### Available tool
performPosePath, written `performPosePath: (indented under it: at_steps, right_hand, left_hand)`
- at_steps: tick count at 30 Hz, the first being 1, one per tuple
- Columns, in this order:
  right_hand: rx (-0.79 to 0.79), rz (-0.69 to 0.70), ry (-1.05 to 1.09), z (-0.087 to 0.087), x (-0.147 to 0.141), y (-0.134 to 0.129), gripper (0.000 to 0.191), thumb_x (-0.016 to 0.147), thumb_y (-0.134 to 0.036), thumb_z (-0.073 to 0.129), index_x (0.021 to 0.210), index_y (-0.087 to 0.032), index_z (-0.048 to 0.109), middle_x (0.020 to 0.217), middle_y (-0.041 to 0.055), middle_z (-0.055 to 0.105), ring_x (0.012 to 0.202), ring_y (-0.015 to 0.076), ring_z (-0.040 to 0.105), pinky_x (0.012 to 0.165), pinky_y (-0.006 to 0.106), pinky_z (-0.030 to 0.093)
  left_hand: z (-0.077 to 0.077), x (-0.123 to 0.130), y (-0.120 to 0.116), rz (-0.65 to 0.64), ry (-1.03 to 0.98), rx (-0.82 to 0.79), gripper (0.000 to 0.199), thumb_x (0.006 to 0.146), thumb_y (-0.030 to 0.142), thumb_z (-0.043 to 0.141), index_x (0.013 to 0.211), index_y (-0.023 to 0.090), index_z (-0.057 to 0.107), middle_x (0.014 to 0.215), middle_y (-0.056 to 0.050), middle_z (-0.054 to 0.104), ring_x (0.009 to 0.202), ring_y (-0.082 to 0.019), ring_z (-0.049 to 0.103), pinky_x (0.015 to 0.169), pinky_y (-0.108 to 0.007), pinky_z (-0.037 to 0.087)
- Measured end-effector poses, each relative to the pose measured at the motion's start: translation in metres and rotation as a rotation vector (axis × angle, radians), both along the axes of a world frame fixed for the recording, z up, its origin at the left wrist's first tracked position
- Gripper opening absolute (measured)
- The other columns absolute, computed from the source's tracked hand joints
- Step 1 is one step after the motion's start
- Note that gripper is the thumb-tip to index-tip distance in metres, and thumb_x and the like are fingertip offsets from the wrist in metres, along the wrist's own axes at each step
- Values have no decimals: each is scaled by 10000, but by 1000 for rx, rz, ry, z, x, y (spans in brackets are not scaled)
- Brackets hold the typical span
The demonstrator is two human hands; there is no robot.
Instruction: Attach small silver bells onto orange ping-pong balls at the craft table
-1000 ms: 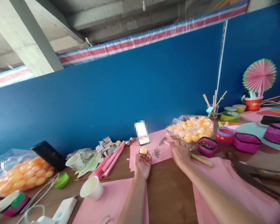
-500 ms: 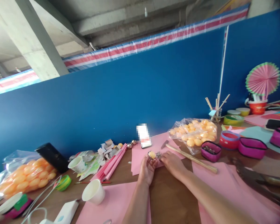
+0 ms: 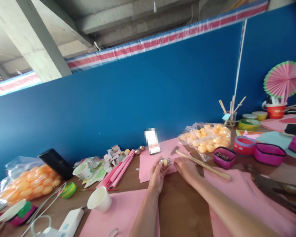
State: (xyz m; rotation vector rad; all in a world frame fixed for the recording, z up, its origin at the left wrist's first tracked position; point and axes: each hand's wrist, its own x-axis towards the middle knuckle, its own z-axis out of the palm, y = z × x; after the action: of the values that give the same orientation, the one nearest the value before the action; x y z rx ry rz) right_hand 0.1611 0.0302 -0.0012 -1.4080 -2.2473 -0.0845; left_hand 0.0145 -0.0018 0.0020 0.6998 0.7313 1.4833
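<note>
My left hand (image 3: 158, 174) is curled round a small yellow-orange ball (image 3: 165, 162) with silvery metal bits about it. Its thumb and fingers hold the ball just above the pink paper (image 3: 148, 169). Just to the right, my right hand (image 3: 186, 168) is low over the table with its fingers bent together, a little apart from the ball. Whether a small piece sits between those fingertips I cannot make out. A hammer (image 3: 203, 164) with a pale wooden handle lies beyond the right hand, its head on the pink paper.
Bags of orange balls (image 3: 210, 136) lie right and left. A magenta tray (image 3: 224, 158) holds small metal pieces. A phone (image 3: 155, 148) leans at the back. A white cup (image 3: 99, 199), pink strips (image 3: 118, 168) and a power strip (image 3: 71, 222) lie left; dark metal shears-like tool (image 3: 268, 186) right.
The ball in my left hand has turned and shifted slightly right. My right hand has drawn away from the metal bits, a little to the right. The view has shifted slightly.
</note>
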Motion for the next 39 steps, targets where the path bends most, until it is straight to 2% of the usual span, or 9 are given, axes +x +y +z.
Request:
performPosePath:
  at_steps: [5, 10, 18, 22, 25, 28, 30, 33, 39]
  right_hand:
    - [7, 15, 80, -2, 1, 1, 125, 770, -134, 428, 745, -173, 544, 709, 47, 584, 682, 164, 509, 593, 239, 312]
    - [24, 30, 261, -8, 1, 4, 120, 762, -125, 427, 773, -179, 534, 751, 40, 580, 710, 158, 507, 644, 238, 345]
    - [15, 93, 456, -1, 3, 5, 136, 789, -183, 419, 723, -177, 538, 738, 38, 580, 718, 166, 524, 672, 267, 389]
    - [-16, 143, 648, 4, 2, 2, 135, 797, -236, 424, 801, -175, 545, 763, 44, 589, 716, 166, 538, 655, 268, 408]
    - [-116, 171, 803, 8, 0, -1, 172, 804, -297, 419, 800, -180, 545, 706, 27, 581, 650, 152, 537, 632, 271, 419]
    - [-325, 231, 960, 10, -3, -4, 234, 788, -382, 442, 727, -182, 546, 594, -3, 541, 546, 133, 509, 558, 264, 421]
    - [-485, 275, 1098, 10, -5, -4, 265, 753, -430, 488, 731, -177, 561, 597, -2, 545, 555, 135, 516, 544, 265, 429]
    - [-685, 349, 1305, 7, -8, -4, 287, 707, -447, 552, 781, -171, 577, 697, 14, 584, 644, 146, 549, 612, 284, 455]
    - [-753, 445, 1390, 6, -10, -7, 278, 683, -395, 602, 832, -164, 560, 750, 9, 577, 670, 125, 543, 655, 279, 454]
  left_hand:
    - [-2, 1, -1, 49, 51, 27, 400, 710, 245, 594, 1093, 214, 483, 939, -46, 607, 817, -161, 607, 778, -328, 447]
    - [-2, 1, 0, 55, 88, 37, 296, 704, 264, 602, 975, 171, 528, 961, -74, 604, 858, -168, 596, 784, -307, 443]
    - [1, 2, -1, 46, 86, 10, 380, 713, 303, 588, 1067, 189, 511, 950, -79, 623, 866, -177, 601, 780, -312, 446]
    - [1, 1, -1, 23, 42, 21, 426, 718, 321, 581, 1116, 206, 482, 932, -75, 634, 859, -187, 607, 803, -348, 437]
    - [0, 1, 0, 16, 22, 8, 401, 720, 325, 577, 1093, 196, 506, 956, -82, 629, 859, -183, 605, 800, -339, 438]
    - [0, 1, 0, 29, 51, 1, 411, 700, 279, 607, 1091, 205, 506, 986, -78, 622, 870, -166, 600, 801, -308, 437]
    - [0, 2, -1, 26, 76, 14, 435, 684, 237, 626, 1099, 215, 498, 1013, -73, 613, 897, -163, 592, 811, -295, 432]
    - [1, 3, -2, 17, 94, 35, 445, 683, 223, 628, 1107, 212, 492, 1033, -75, 605, 936, -174, 578, 835, -308, 427]
    - [4, 4, -3, -22, 115, 47, 456, 714, 238, 595, 1147, 192, 461, 1053, -90, 600, 941, -193, 578, 860, -360, 429]
